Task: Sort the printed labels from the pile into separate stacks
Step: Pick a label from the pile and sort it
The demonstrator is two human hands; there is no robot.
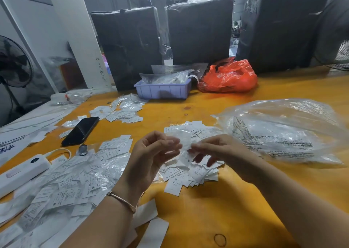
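- Above the counter (236,200), both hands hold one small clear sleeve (184,142) between them: left hand (153,153) pinching its left end, right hand (217,149) its right end.
- Under the hands lies the label pile (188,174); a larger heap (66,187) sits left.
- A phone (81,131) lies beyond.
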